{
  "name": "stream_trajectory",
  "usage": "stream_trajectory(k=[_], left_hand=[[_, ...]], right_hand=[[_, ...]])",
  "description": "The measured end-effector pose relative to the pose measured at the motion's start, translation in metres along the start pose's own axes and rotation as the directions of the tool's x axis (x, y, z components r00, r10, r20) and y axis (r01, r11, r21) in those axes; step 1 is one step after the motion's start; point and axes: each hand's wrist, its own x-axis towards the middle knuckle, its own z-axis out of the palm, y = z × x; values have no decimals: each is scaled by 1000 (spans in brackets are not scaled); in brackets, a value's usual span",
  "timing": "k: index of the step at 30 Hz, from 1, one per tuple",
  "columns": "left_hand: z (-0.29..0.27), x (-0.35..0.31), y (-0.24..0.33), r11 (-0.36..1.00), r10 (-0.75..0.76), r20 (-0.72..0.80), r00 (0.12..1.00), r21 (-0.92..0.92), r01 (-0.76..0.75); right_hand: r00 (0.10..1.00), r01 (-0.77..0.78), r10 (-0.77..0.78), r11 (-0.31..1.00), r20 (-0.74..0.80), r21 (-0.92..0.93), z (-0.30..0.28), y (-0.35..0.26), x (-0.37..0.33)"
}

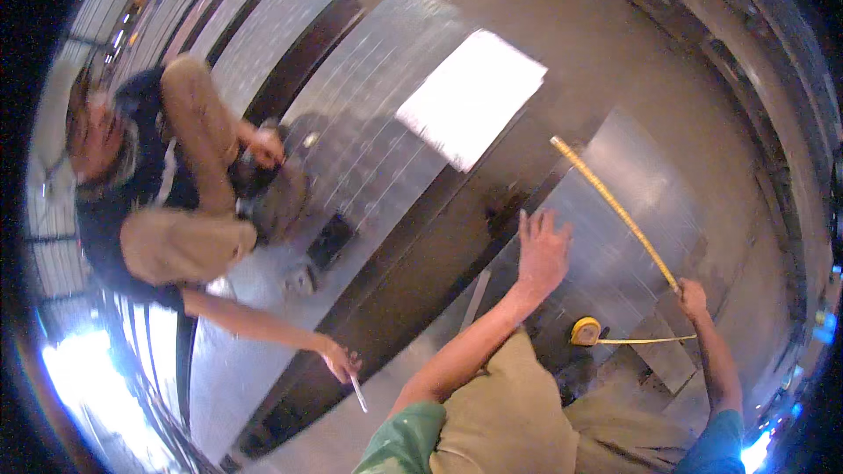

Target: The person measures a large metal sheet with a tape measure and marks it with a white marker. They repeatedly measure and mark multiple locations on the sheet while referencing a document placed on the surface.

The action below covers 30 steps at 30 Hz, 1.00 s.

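Note:
My right hand is closed around the yellow blade of a tape measure. From that grip the blade slants up and left across a shiny metal sheet, its free end near the sheet's far left edge. A second stretch of blade bends back below the hand to the yellow tape case, which lies near my knees. My left hand is over the sheet's left edge, holding nothing, with fingers stretched out and apart. Between the left hand and the blade lies bare metal.
At left a person crouches on metal sheets, one hand holding a thin white stick. White paper sheets lie ahead. Near the person are a black block and a small grey object. A dark strip separates the sheets.

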Motion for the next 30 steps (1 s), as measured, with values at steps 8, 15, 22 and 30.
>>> stream_trajectory(k=[8, 15, 22, 30], left_hand=[[-10, -63, -32, 977, -106, 283, 953, -148, 152], [-53, -129, -71, 910, -390, 33, 920, -140, 391], [-70, -281, -142, 507, -840, -235, 488, -23, 862], [-74, -333, -164, 379, -907, 248, 340, 130, 916]], right_hand=[[944, 322, -320, 946, -87, 17, 48, 60, 49], [974, 118, -173, 941, 149, 319, 31, 83, 68], [983, 62, -112, 946, 143, 318, 33, 56, 68], [985, 75, -120, 946, 125, 316, 25, 34, 75]])
